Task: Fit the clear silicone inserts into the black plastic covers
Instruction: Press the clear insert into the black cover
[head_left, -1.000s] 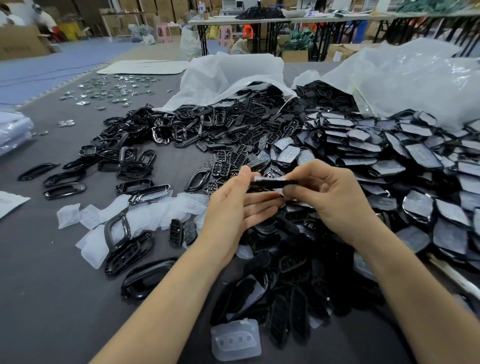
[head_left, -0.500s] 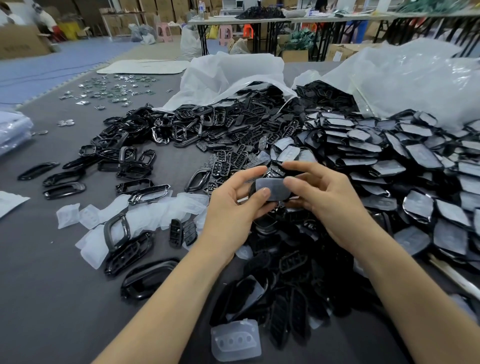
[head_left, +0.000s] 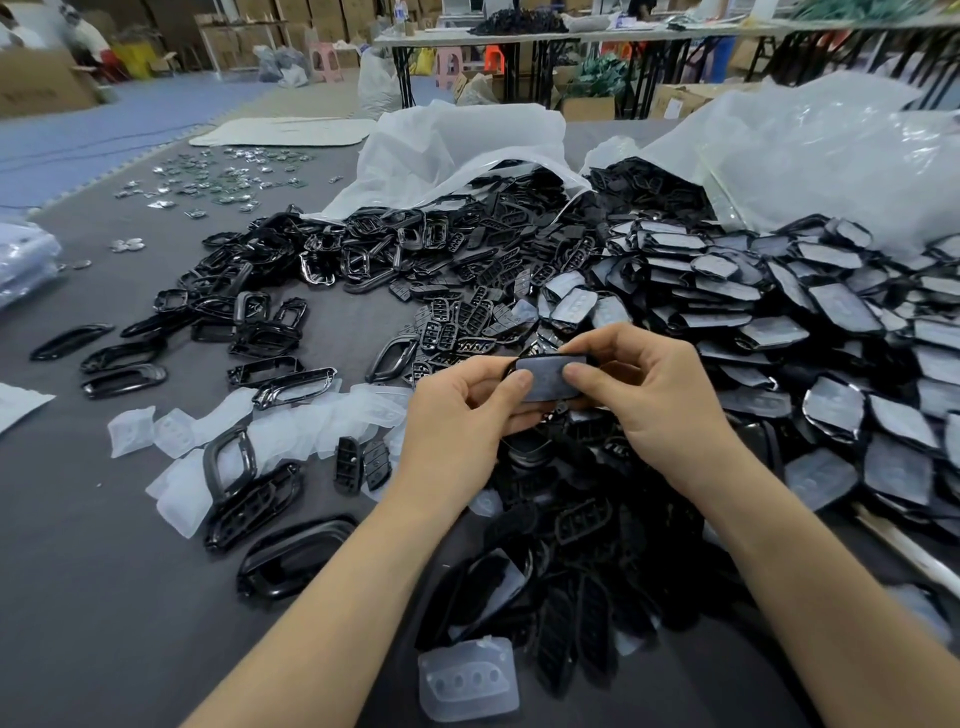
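My left hand (head_left: 457, 421) and my right hand (head_left: 654, 400) together hold one black plastic cover (head_left: 548, 376) above the pile, its face with a clear silicone insert in it turned toward me. Both thumbs press on that face, the left thumb at its left end, the right thumb near its upper right. The other fingers curl under the cover. Loose clear inserts (head_left: 270, 426) lie on the grey table at the left, and one more insert (head_left: 467, 678) lies near the front edge.
Covers with inserts in them are heaped at the right (head_left: 810, 332). Bare black covers and frames (head_left: 363, 260) spill from white plastic bags (head_left: 467, 140) at the back. Black frames (head_left: 296, 556) lie at the left front. Small metal parts (head_left: 208, 182) are scattered far left.
The cover was held edge-on a second ago. It has since been turned so its insert face looks up at me, and both thumbs have come to press on it.
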